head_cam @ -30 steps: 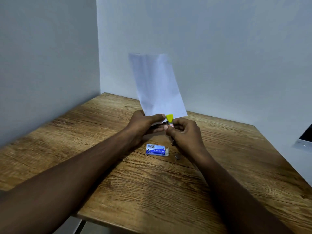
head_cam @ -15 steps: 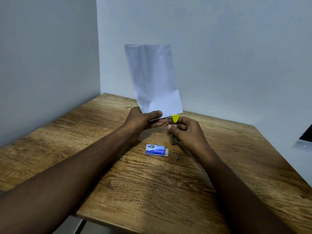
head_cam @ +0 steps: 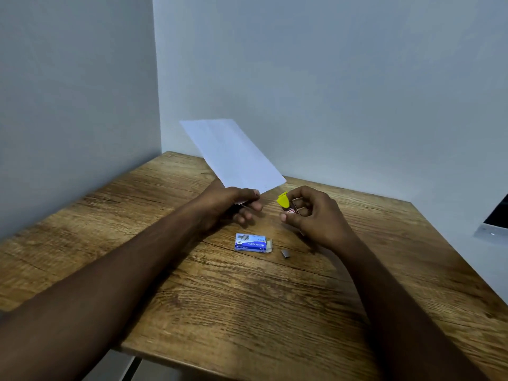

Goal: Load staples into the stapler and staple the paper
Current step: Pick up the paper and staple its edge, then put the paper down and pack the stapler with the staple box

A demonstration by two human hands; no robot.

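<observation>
My left hand (head_cam: 233,206) pinches the lower edge of a white paper (head_cam: 233,155), which leans away to the upper left above the table. My right hand (head_cam: 310,215) grips a small stapler (head_cam: 286,203) with a yellow tip, held a short way to the right of the paper and apart from it. A blue staple box (head_cam: 251,243) lies on the wooden table (head_cam: 247,312) just below both hands, its right flap open. A short strip of staples (head_cam: 286,253) lies right of the box.
The table stands in a corner between two pale walls. A dark flat object with a light frame (head_cam: 494,224) shows at the right edge of the view, beyond the table.
The stapler and paper were together a second ago. The hands have since drawn apart: the paper tilted left and down with my left hand, and the stapler moved right.
</observation>
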